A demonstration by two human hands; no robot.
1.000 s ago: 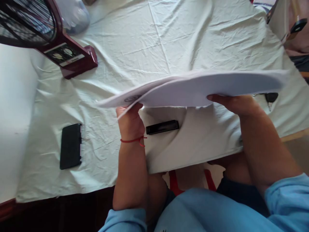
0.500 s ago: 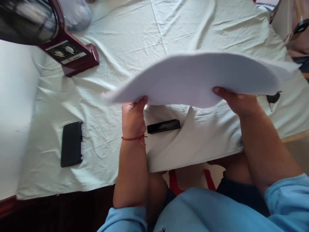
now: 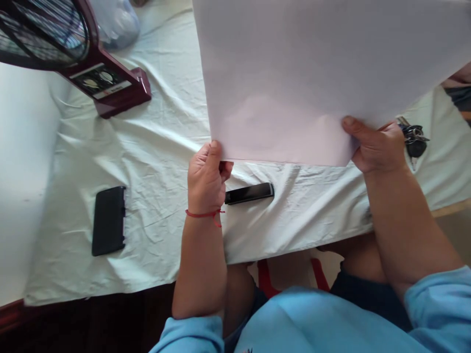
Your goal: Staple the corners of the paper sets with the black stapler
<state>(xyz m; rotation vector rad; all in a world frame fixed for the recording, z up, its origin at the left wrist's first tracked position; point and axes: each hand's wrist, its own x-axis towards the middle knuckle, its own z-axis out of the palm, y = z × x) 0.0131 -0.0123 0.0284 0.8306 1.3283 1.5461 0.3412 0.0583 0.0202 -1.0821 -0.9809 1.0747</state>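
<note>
A large white sheet of paper is held up over the table, its far part running out of the top of the view. My left hand pinches its near left corner, thumb on top. Near the right corner my right hand grips the sheet, thumb on the face and fingers behind, mostly hidden. Whether it is one sheet or several I cannot tell. A slim black stapler-like object lies on the cloth below the paper, beside my left wrist.
A pale tablecloth covers the table. A black phone lies at the left. At the upper left are a maroon electric racket and a clear plastic bag. A bunch of keys lies right of my right hand.
The paper was bowed and seen at a slant; now it is flatter and tilted up, showing its broad face. Both hands keep hold of it, and the keys show more.
</note>
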